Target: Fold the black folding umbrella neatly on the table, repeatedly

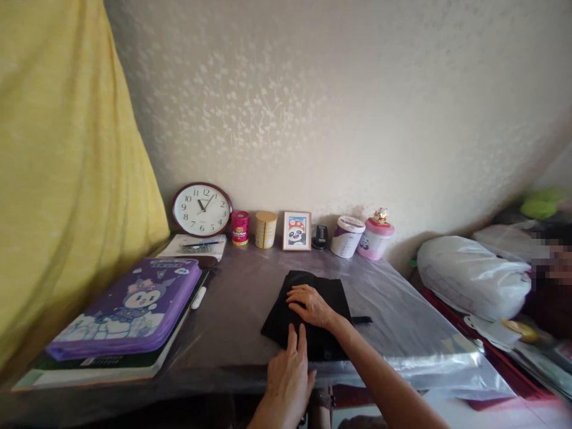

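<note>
A folded black cloth item (330, 292) lies on the grey table cover (232, 316) near the front edge, with a short dark strap (361, 320) sticking out at its right. Whether it is a garment or a bag I cannot tell. My right hand (311, 305) rests palm down on the middle of the cloth, fingers extended toward the left. Lower and to the left, my left hand (288, 372) reaches over the table's front edge, its stretched fingertips touching the cloth's near part. Neither hand grips anything.
At left, a purple cartoon case (134, 304) lies on books beside a white pen-like object (198, 297). Along the wall stand a clock (202, 209), a pink can (240, 228), a yellow tin (266, 230), a picture frame (297, 230) and two tubs (347, 236). White bags (473, 277) lie at right.
</note>
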Action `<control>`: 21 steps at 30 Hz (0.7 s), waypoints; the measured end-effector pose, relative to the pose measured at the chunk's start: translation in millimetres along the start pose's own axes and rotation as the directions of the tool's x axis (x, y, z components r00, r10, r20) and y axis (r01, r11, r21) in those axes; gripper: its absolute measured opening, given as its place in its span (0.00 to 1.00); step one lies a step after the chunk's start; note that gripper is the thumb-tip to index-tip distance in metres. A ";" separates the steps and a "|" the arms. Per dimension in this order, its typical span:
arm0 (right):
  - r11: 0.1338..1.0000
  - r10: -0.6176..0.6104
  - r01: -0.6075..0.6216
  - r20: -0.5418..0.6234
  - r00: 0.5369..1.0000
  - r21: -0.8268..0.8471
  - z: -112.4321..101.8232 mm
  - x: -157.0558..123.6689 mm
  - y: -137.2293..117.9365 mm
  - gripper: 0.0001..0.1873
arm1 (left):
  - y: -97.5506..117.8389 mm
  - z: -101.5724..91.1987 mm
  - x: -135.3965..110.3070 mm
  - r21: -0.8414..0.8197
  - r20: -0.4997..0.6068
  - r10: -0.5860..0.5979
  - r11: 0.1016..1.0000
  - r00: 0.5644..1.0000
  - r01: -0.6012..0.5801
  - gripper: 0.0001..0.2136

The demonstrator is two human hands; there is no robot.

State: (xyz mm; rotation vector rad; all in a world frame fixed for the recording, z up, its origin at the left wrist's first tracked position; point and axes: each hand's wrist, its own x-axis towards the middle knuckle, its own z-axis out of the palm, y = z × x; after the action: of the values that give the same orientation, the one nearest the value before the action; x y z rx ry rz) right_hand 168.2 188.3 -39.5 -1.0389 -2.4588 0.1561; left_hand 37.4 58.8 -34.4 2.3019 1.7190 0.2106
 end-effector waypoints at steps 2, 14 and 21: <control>0.995 0.067 -0.066 0.009 0.998 -0.068 3.2 6.5 10.8 0.11 | 0.3 -1.2 -0.4 -0.001 0.011 -0.002 1.000 1.000 0.002 0.35; 0.995 0.097 -0.098 0.114 0.989 0.003 -8.3 26.1 1.5 0.12 | 2.7 -4.1 -2.4 0.015 -0.001 -0.012 1.000 1.000 0.012 0.32; 0.969 0.211 -0.205 0.031 0.977 -0.139 -7.7 17.9 7.1 0.13 | 0.7 -8.4 -2.5 -0.003 0.029 -0.012 1.000 1.000 0.012 0.32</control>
State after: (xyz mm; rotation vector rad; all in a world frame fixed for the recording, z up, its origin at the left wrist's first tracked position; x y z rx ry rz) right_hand 165.5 205.3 -28.0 -1.3663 -2.4241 0.0818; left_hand 35.1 57.2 -26.0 2.2806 1.7174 0.1769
